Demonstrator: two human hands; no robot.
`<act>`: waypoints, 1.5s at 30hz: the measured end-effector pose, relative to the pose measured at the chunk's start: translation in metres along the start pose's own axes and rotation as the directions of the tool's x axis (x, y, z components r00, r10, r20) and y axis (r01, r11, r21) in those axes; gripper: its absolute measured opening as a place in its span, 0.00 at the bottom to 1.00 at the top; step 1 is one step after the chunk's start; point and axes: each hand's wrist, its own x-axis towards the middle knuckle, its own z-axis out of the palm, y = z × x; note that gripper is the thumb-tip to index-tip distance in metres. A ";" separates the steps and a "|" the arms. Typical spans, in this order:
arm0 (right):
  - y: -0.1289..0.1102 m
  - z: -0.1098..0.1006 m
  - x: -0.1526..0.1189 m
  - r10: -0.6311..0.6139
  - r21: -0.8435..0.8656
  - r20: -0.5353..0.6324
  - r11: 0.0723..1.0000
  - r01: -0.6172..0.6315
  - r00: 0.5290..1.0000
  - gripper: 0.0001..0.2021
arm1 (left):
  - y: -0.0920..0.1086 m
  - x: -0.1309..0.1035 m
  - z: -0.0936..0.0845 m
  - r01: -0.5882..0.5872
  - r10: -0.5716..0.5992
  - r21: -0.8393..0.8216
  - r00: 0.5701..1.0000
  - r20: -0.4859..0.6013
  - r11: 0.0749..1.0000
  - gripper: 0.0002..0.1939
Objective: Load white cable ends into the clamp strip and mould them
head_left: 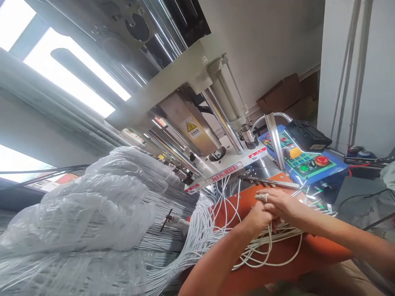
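Over the orange work surface (285,257), my two hands meet with their fingers closed together. A white cable (270,240) hangs down from between them in a loop. My left hand (259,214) grips it from the near side. My right hand (275,201) overlaps it from the right, fingers bent around the same spot; the cable's end is hidden there. A whitish wrap (261,197) covers a fingertip. Under and beside my hands lie several loose white cables (253,257). Just beyond, a metal bar-shaped mould (262,181) lies at the press's front edge.
A press (197,123) with steel columns stands ahead, its lower plate (225,170) close beyond my hands. To the right is a blue control box (327,174) with a red stop button (321,160). On the left are plastic-wrapped cable bundles (92,205) and a T-handled tool (166,220).
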 end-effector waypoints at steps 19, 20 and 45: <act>0.065 -0.049 0.043 0.376 -0.649 0.190 0.741 -0.171 0.907 0.11 | -0.024 0.003 -0.008 -0.217 0.095 -0.187 0.856 -0.508 0.958 0.19; 0.059 -0.050 0.046 0.400 -0.629 0.202 0.753 -0.195 0.894 0.10 | -0.024 0.002 -0.007 -0.222 0.107 -0.168 0.853 -0.511 0.961 0.18; 0.026 -0.011 -0.011 0.540 0.196 0.259 0.782 -0.591 0.801 0.03 | -0.036 -0.009 0.001 -0.226 0.388 0.387 0.821 -0.418 0.894 0.07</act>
